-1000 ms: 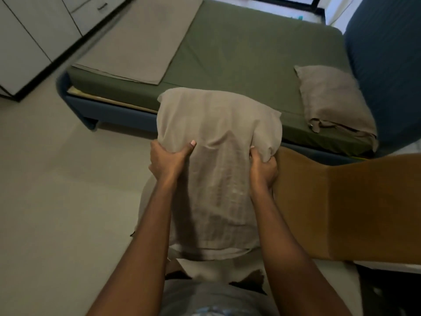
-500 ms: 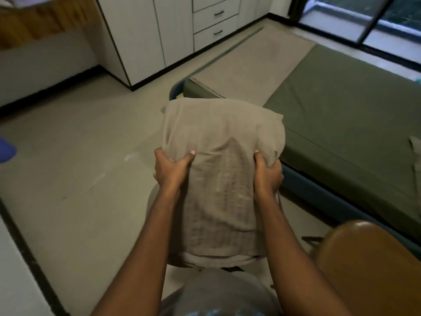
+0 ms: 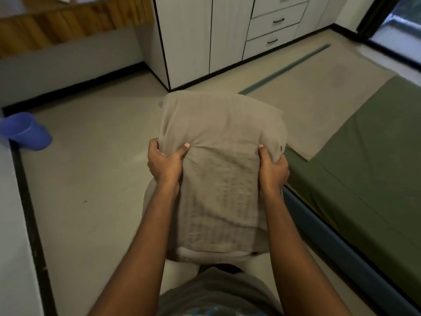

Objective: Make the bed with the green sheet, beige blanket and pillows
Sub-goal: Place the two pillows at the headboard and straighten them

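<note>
Green-sheeted bed [image 3: 364,179] lies right of the grip — left hand [image 3: 165,163] and right hand [image 3: 272,169] clench the beige pillow [image 3: 221,137] by its sides, likely seating its case.

pillow [image 3: 218,137] centre | bed [image 3: 364,179] right | cup [image 3: 27,131] left | wardrobe [image 3: 205,37] behind

Pillow [image 3: 222,169]: a second ago in front of the mattress, now over bare floor, with the bed [image 3: 376,179] off to its right.
Blanket [image 3: 319,106]: shifted from upper left to upper right.
Second pillow, brown chair: gone from view (the head turned left).
Wardrobe [image 3: 227,30]: now spans the top.
Blue tub [image 3: 26,131]: now wholly in sight.
</note>
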